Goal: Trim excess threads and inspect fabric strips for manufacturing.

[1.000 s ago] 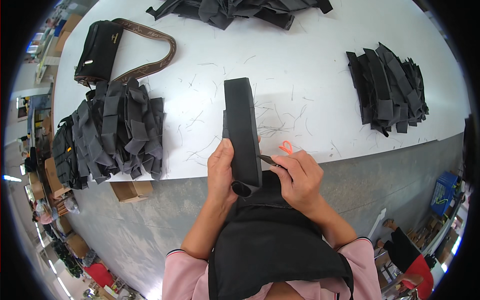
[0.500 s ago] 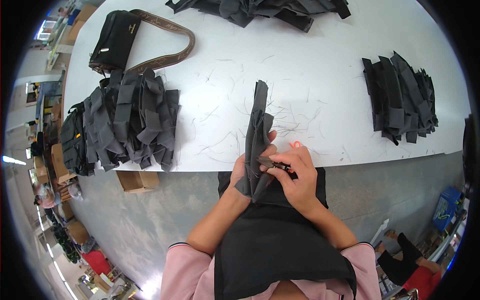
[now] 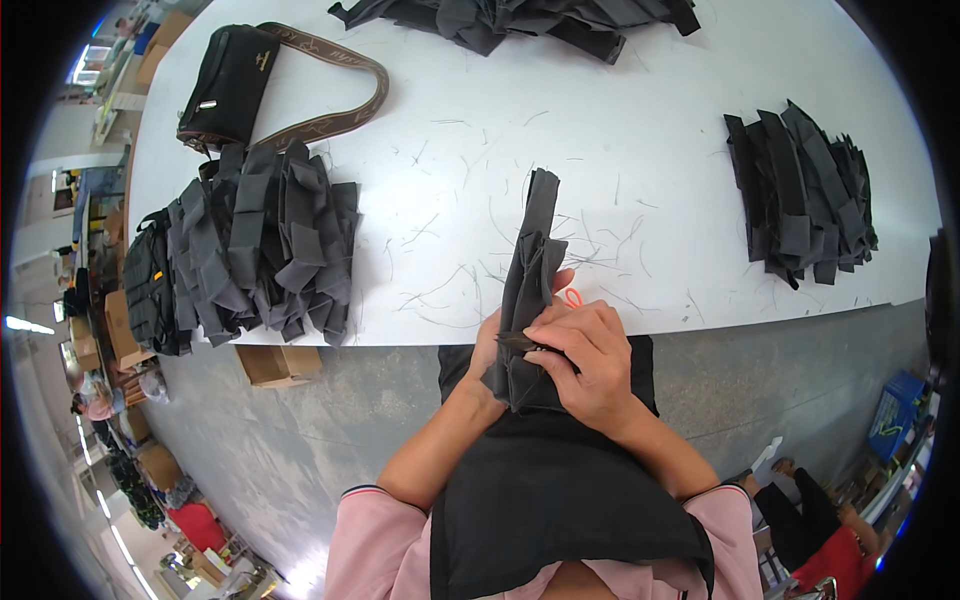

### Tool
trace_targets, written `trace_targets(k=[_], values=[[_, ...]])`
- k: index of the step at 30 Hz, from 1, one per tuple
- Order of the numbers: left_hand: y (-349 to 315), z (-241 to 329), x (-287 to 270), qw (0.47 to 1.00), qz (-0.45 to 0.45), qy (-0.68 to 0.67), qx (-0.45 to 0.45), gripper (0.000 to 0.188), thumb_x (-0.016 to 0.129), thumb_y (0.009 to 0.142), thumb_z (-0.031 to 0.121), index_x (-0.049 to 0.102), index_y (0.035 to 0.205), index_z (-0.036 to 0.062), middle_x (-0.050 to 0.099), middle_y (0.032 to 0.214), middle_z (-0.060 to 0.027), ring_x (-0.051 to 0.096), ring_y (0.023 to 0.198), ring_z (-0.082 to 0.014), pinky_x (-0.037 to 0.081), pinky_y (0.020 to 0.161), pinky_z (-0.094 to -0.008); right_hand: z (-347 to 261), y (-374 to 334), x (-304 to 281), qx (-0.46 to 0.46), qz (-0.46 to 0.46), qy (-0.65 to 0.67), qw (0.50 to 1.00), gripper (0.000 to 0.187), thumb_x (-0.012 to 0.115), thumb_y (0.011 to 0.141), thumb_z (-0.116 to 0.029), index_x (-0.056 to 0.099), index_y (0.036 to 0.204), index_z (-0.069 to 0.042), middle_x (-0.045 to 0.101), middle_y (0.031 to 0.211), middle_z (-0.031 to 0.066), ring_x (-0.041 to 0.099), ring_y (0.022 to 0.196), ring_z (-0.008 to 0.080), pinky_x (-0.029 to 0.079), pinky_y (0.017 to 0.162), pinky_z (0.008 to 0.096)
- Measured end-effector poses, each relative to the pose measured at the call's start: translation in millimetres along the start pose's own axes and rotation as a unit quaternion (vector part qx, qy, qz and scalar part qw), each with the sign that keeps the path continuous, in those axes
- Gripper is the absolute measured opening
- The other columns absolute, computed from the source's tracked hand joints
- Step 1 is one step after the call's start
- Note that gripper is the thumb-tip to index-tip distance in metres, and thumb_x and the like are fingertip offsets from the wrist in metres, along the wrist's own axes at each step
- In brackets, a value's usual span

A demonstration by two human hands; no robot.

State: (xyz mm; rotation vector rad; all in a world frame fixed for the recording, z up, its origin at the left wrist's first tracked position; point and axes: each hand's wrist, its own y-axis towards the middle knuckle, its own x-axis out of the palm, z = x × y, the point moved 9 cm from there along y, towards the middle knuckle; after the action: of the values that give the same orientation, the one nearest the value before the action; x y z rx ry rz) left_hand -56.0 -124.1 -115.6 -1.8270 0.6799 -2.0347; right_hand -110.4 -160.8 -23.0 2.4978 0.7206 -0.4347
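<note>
A long dark grey fabric piece [image 3: 530, 270] stands folded lengthwise over the white table's [image 3: 640, 130] front edge. My left hand [image 3: 487, 350] grips its lower end from the left, mostly hidden behind the cloth. My right hand [image 3: 590, 355] closes on the same end from the right, pinching a small dark tool [image 3: 520, 343] against the fabric. An orange loop, part of a small tool [image 3: 571, 297], peeks out on the table just behind my right fingers.
A heap of grey fabric pieces [image 3: 255, 250] lies at the left, a neater stack [image 3: 800, 195] at the right, another pile [image 3: 520, 18] at the far edge. A black bag with a brown strap [image 3: 235, 75] sits far left. Thread scraps litter the table. A cardboard box [image 3: 278, 365] stands on the floor.
The fabric piece went from flat and broad to folded narrow lengthwise. My right hand moved onto its lower end with the small tool; the view shifted slightly.
</note>
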Motion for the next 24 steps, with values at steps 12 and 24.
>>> trace_targets(k=[12,24], values=[[5,14,-23,0.995,-0.004,0.083,0.062,0.042,0.036,0.095,0.014,0.036,0.131,-0.0063,0.047,0.069,-0.0013,0.048,0.065,-0.0103,0.042,0.062,-0.0210,4,-9,-9,0.062,0.005,0.032,0.998,0.027,0.074,0.066,0.001,0.062,0.090,-0.005,0.057,0.076,0.0048,0.052,0.067,0.0181,0.044,0.069,0.0307],[-20,31,10,0.952,-0.040,0.283,0.108,0.050,0.041,0.097,0.036,0.042,0.128,-0.0034,0.047,0.131,-0.0173,0.053,0.111,-0.0244,0.045,0.094,-0.0360,57,-49,50,0.419,-0.128,0.418,0.796,0.021,0.066,0.082,-0.008,0.055,0.099,-0.001,0.058,0.086,0.0010,0.052,0.074,0.0054,0.044,0.068,0.0220]])
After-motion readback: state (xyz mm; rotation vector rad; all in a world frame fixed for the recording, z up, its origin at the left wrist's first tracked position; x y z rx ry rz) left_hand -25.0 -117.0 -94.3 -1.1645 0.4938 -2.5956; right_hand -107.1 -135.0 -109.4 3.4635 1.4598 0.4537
